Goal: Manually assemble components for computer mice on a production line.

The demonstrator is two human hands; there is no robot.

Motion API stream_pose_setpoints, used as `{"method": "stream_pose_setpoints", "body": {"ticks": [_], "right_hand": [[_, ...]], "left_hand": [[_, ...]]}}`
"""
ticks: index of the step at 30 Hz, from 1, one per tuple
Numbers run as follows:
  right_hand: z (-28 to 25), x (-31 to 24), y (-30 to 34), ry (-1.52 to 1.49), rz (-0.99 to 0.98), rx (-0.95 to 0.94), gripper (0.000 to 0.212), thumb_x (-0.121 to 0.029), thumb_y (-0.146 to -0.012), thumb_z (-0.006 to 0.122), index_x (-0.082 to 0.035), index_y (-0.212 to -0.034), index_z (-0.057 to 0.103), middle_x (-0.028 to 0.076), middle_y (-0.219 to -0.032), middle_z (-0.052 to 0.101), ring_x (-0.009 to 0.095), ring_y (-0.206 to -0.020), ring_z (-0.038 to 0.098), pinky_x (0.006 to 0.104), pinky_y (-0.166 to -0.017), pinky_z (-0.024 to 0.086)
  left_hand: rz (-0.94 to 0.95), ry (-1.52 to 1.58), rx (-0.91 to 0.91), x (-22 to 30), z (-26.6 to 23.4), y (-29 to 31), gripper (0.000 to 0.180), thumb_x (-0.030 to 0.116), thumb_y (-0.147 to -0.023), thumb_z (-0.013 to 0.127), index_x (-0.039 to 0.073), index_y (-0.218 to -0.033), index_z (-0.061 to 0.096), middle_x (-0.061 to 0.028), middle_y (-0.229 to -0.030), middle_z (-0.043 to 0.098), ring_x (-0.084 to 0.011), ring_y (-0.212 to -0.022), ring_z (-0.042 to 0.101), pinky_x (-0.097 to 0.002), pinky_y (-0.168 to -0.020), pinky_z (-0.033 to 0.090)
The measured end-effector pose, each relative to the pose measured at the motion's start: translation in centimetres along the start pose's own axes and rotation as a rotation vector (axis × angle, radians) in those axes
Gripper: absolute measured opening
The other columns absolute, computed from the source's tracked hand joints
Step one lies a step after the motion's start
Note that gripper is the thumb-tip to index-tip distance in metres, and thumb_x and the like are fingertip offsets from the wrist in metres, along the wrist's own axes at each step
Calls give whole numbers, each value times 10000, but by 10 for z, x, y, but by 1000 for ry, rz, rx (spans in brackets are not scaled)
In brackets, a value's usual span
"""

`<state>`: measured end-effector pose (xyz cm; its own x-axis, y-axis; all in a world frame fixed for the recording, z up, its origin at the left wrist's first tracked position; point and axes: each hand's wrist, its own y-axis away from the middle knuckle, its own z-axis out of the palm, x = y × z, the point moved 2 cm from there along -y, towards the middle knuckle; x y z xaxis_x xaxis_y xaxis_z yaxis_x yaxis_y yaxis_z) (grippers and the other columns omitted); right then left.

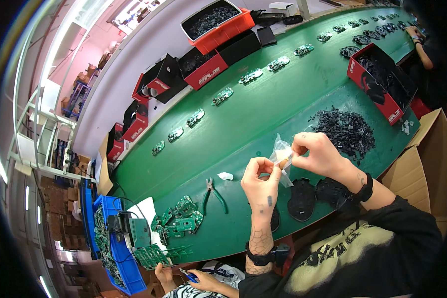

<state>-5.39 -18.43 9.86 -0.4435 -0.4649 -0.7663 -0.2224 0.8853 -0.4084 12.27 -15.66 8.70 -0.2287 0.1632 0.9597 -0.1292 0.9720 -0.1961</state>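
A small clear plastic bag [281, 147] with something pale yellowish in it is stretched between my two hands above the green bench. My left hand [262, 183] pinches its lower left side, fingertips pressed together. On the other side my right hand [314, 151] pinches the bag's edge, thumb against curled fingers. Just below lie dark oval plastic shells [301, 199], partly hidden by my wrists. Beyond my right hand spreads a heap of small black parts [346, 130]. To the left of my left hand are a crumpled white scrap [225, 176] and green-handled cutting pliers [214, 196].
A row of circuit boards [222, 96] runs along the green surface [263, 107]. Red-and-black boxes [206, 72] line the wall; another red box [377, 87] and a cardboard carton [422, 164] stand right. Lower left, a co-worker's hands [203, 282] work near stacked boards [184, 224] and a blue bin [129, 278].
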Motion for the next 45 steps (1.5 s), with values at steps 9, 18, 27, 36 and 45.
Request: {"method": "stream_pose_setpoints", "body": {"ticks": [9,18,27,36,45], "right_hand": [[5,10,-8,113,-40,-109,272,-159,-706,721,-18,-685,489,130,-645,549,328,-604,574,398,-561,460],[9,17,-14,217,-158,-261,224,-142,-727,672,-15,-731,489,144,-704,554,353,-680,588,423,-605,471],[9,26,-16,131,-101,-314,205,-114,-723,673,0,-737,502,146,-662,581,325,-642,611,402,-595,476],[-9,23,-12,-618,287,-276,176,-17,-766,658,-19,-706,493,-41,-640,510,21,-641,507,209,-555,418],[-1,-23,-5,-815,157,-36,156,6,-835,666,-3,-921,536,132,-1258,540,169,-1079,605,309,-867,531]], "left_hand": [[30,-187,-81,0,-6,-10,105,-38,-763,659,4,-826,586,-3,-761,576,-60,-688,560,-213,-614,492],[74,-379,-352,6,-21,-23,133,-26,-728,654,-5,-832,574,-35,-713,510,-100,-650,500,-239,-601,451],[30,-464,-442,1,-20,-27,179,45,-769,673,-2,-915,581,-32,-715,499,-118,-646,489,-261,-623,451],[-77,82,-126,-14,-39,-11,610,420,-980,495,8,-1415,380,-166,-1307,516,-251,-1155,542,-393,-957,451],[-168,685,38,6,1,39,456,385,-979,552,-25,-1171,495,-86,-979,639,-104,-732,627,-207,-562,513]]}}
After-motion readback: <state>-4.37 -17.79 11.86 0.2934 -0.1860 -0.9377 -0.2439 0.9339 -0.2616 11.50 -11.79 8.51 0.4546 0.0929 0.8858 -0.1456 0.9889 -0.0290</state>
